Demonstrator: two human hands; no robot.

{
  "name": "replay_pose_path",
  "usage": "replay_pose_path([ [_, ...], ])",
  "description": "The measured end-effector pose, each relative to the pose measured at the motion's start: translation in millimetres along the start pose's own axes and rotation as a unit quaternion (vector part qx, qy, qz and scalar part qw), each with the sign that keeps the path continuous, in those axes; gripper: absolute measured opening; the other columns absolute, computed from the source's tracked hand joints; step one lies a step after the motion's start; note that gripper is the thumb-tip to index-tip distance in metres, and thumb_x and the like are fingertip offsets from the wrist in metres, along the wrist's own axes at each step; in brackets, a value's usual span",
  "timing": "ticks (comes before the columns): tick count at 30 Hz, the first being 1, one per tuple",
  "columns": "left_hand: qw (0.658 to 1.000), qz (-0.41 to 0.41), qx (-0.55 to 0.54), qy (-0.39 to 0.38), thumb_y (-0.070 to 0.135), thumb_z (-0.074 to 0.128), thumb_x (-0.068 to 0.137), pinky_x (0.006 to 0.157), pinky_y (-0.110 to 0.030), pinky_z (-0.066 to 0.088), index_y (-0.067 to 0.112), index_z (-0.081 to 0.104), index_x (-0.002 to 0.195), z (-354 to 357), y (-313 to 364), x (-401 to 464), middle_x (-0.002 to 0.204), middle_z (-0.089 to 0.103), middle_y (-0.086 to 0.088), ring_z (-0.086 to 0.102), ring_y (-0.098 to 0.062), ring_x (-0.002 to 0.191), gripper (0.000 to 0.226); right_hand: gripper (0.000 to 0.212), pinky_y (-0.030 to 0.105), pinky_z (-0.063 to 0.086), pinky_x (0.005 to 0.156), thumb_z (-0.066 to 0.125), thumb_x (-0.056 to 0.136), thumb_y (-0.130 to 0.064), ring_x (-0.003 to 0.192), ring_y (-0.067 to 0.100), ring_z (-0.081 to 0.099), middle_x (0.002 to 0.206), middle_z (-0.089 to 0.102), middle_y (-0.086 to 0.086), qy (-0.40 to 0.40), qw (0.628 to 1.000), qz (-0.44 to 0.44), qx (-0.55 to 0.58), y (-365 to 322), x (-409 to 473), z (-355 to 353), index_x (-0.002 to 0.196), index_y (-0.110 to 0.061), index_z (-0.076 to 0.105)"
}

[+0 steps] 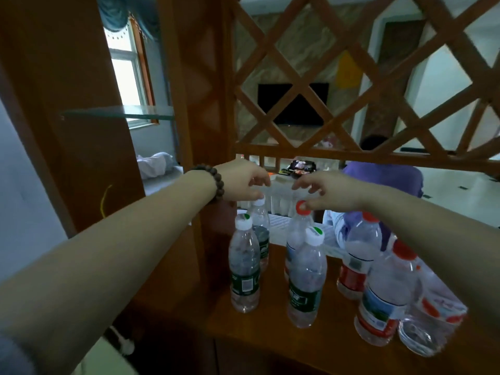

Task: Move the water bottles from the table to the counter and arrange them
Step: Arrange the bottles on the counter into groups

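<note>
left hand (239, 182) fingers are pinching the white cap of a clear green-label plastic bottle (260, 228) at the back of the brown wooden tabletop (332, 345); right hand (328, 192) fingers are closing on the red-capped clear bottle (297, 231). risk: sleeves or forearms nudging the crowded front bottles, toppling them.

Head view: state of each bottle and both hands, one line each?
Left hand: fingertips on the white cap of the back left bottle, upright.
Right hand: fingertips at the red cap of the back middle bottle, upright.
Front left bottle: upright, capped, untouched.
Front middle bottle: upright, capped, untouched.
Two red-capped bottles, right: upright, capped.
Far right bottle: lying on its side on the counter.
</note>
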State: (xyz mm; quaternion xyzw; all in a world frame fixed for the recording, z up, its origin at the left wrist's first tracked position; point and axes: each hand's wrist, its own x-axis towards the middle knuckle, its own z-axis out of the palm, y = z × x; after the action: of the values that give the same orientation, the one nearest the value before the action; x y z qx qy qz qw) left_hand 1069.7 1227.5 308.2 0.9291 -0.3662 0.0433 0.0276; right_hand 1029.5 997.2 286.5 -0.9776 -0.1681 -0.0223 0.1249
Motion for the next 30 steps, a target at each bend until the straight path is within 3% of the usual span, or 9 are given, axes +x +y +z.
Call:
replay_pose_path([
  [3,0.996,0.018,0.048,-0.071,0.036,0.062,0.088,0.076,-0.023,0.041,0.024,0.053,0.129,13,-10,25,0.118,0.057,0.001,0.049,-0.009,0.088,0.043,0.055,0.039,0.049,0.092,0.070,0.080,-0.039,0.107,0.020,0.059,0.126,0.056,0.001,-0.039,0.999,0.008,-0.033,2,14,3,0.131,-0.030,0.050],
  [6,0.992,0.038,0.056,-0.109,0.036,0.063,0.088,0.076,-0.021,0.036,0.020,0.056,0.125,29,-18,42,0.121,0.055,0.000,0.048,-0.010,0.095,0.041,0.055,0.038,0.049,0.092,0.072,0.079,-0.038,0.103,0.020,0.061,0.116,0.061,0.001,-0.076,0.995,0.009,-0.062,6,24,7,0.129,-0.027,0.052],
  [8,0.992,0.049,0.051,-0.100,0.033,0.064,0.087,0.077,-0.023,0.038,0.017,0.061,0.118,36,-23,48,0.114,0.058,0.000,0.052,-0.014,0.100,0.035,0.047,0.034,0.049,0.088,0.072,0.079,-0.038,0.098,0.019,0.061,0.106,0.062,-0.003,-0.082,0.994,0.003,-0.079,11,29,13,0.122,-0.026,0.058],
  [12,0.993,0.045,0.064,-0.088,0.032,0.064,0.087,0.071,-0.022,0.034,0.014,0.063,0.110,37,-30,53,0.093,0.048,0.005,0.043,-0.009,0.083,0.029,0.036,0.031,0.049,0.082,0.071,0.080,-0.039,0.091,0.017,0.058,0.095,0.058,-0.008,-0.063,0.995,-0.015,-0.080,15,37,21,0.112,-0.025,0.063],
  [16,0.995,0.020,0.065,-0.076,0.030,0.065,0.087,0.073,-0.022,0.036,0.014,0.064,0.113,36,-38,53,0.110,0.057,0.000,0.047,-0.010,0.091,0.031,0.036,0.030,0.048,0.079,0.068,0.082,-0.040,0.087,0.015,0.058,0.099,0.062,-0.004,-0.052,0.995,-0.036,-0.072,8,49,21,0.113,-0.022,0.062],
  [20,0.997,-0.023,0.049,-0.056,0.028,0.067,0.085,0.076,-0.023,0.037,0.018,0.063,0.114,44,-43,58,0.121,0.057,-0.002,0.053,-0.017,0.107,0.030,0.042,0.031,0.046,0.080,0.066,0.084,-0.040,0.095,0.020,0.056,0.107,0.060,0.003,-0.032,0.995,-0.043,-0.089,-4,65,24,0.118,-0.018,0.057],
  [26,0.997,-0.074,0.027,0.017,0.023,0.073,0.080,0.070,-0.025,0.036,0.015,0.052,0.115,54,-43,56,0.114,0.058,-0.006,0.050,-0.017,0.091,0.041,0.044,0.036,0.048,0.085,0.066,0.084,-0.040,0.098,0.024,0.057,0.111,0.063,0.008,-0.018,0.997,-0.024,-0.072,-14,81,37,0.119,-0.015,0.056],
  [30,0.996,-0.075,0.036,0.029,0.024,0.072,0.081,0.074,-0.026,0.040,0.015,0.054,0.117,55,-42,52,0.115,0.056,-0.007,0.053,-0.021,0.100,0.042,0.048,0.036,0.049,0.088,0.069,0.082,-0.040,0.102,0.024,0.058,0.115,0.062,0.008,-0.007,0.999,-0.020,-0.044,-17,82,40,0.122,-0.016,0.056],
])
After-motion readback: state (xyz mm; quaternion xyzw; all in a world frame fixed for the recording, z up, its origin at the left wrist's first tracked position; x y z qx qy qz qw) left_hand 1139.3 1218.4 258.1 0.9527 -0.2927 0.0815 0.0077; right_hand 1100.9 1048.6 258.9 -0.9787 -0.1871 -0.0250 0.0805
